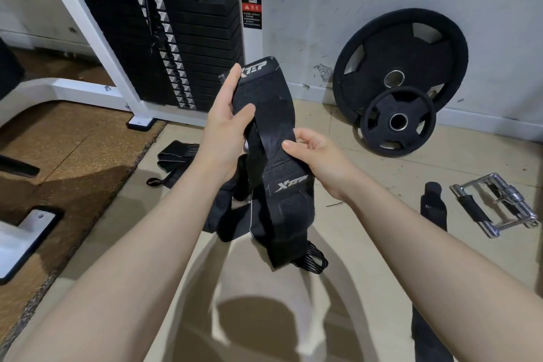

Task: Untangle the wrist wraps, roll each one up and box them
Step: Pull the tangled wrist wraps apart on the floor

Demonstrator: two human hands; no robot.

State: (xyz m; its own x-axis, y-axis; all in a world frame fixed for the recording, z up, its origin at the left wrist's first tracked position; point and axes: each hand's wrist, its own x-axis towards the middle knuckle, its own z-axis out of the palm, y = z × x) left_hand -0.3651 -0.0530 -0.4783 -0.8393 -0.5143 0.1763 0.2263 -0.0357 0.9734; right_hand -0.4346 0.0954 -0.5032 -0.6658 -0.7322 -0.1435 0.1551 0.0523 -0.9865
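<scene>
A tangle of black wrist wraps [276,185] with white logos hangs in front of me, above the floor. My left hand [226,123] holds its upper part, thumb across the front and fingers along the top end near a logo. My right hand [317,156] pinches a wrap lower down, thumb on top. A thumb loop [311,261] dangles at the bottom. Another black wrap [173,156] lies crumpled on the floor to the left. A further black wrap [433,206] lies flat on the floor to the right. No box is in view.
A black weight stack [182,47] in a white machine frame [88,38] stands behind. Two black weight plates [399,67] lean on the wall at right. A chrome cable handle [496,206] lies on the floor far right. A brown mat [73,156] covers the left floor.
</scene>
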